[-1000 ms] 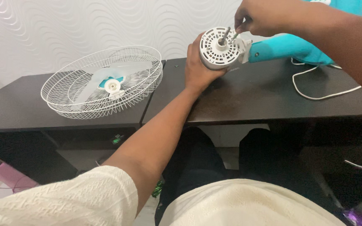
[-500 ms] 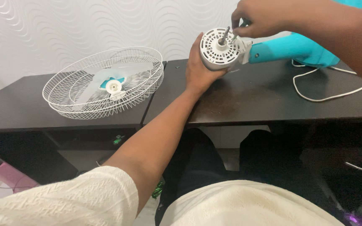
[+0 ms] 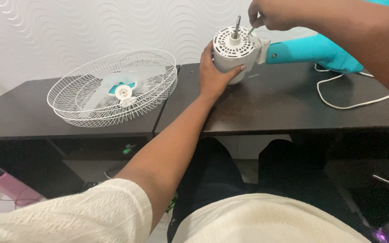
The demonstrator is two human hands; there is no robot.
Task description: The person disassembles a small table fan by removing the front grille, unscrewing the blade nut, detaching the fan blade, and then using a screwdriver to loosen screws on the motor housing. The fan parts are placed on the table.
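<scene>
Motor: white fan motor housing (image 3: 232, 53) on the dark desk (image 3: 284, 99), at 12 o'clock, shaft (image 3: 237, 25) pointing up, slightly tilted.
Body: turquoise arm (image 3: 311, 50) extends toward 3 o'clock.
Left hand (image 3: 212, 74): fingers wrapped around the housing.
Right hand (image 3: 273, 13): fingertips pinching a thin green-tipped tool (image 3: 251, 30) on the housing's top.
Cage: white wire guard (image 3: 112, 87), 10 o'clock.

Surface: two dark tables (image 3: 271, 103) set edge to edge, a narrow seam between them at upper centre of frame.
Left table: white wire fan guard (image 3: 112, 87) lying flat, blade inside.
Right table: white fan motor housing (image 3: 233, 54) at back edge; teal fan body (image 3: 314, 50); white cord (image 3: 343, 106) looped at right.
</scene>
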